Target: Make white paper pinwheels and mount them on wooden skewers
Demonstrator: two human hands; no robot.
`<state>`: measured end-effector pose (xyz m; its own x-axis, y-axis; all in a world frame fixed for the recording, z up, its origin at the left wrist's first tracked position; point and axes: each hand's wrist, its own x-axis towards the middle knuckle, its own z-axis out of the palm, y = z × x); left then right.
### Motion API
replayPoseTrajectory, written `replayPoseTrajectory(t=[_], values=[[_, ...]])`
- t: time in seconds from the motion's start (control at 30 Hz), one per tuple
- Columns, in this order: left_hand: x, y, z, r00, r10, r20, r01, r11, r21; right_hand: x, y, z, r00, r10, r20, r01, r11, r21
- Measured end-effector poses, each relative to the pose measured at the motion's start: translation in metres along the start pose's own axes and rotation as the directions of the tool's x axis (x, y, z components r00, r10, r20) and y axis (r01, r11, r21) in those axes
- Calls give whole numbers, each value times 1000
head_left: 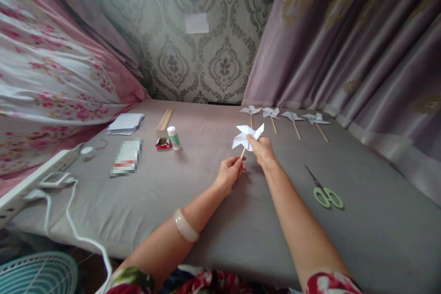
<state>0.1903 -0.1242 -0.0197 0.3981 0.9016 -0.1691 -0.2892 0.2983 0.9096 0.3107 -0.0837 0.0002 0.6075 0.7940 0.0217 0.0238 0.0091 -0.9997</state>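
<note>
Just beyond the left grip [228, 173], closed around a thin wooden stick [243, 152], a white paper pinwheel [241, 141] seems to be at a steadying or adjusting step, the right grip [264, 149] pinched shut on it near its centre, where handling calls for light pressure.

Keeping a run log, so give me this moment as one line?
left hand: grips stick | right hand: pinches paper pinwheel | beyond: four more pinwheels | right: scissors | left: white-capped bottle
</note>
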Motion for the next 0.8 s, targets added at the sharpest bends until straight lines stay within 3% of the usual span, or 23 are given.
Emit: replayPoseTrajectory(t=[0.17, 0.37, 0.57, 0.8], values=[[1, 3, 4, 998, -69, -7, 69, 993, 97, 3, 0, -6, 999, 30, -23, -29, 999, 32], [-4, 15, -8, 984, -153, 89, 116, 938, 328, 14, -9, -16, 996, 35, -81, -27, 995, 97], [-10, 23, -28, 961, -154, 232, 70, 941, 332, 22, -23, -27, 997, 72, -26, -64, 966, 250], [-17, 25, -29, 967, -145, 209, 62, 931, 359, 20, -35, -33, 996, 62, 64, -77, 962, 261]])
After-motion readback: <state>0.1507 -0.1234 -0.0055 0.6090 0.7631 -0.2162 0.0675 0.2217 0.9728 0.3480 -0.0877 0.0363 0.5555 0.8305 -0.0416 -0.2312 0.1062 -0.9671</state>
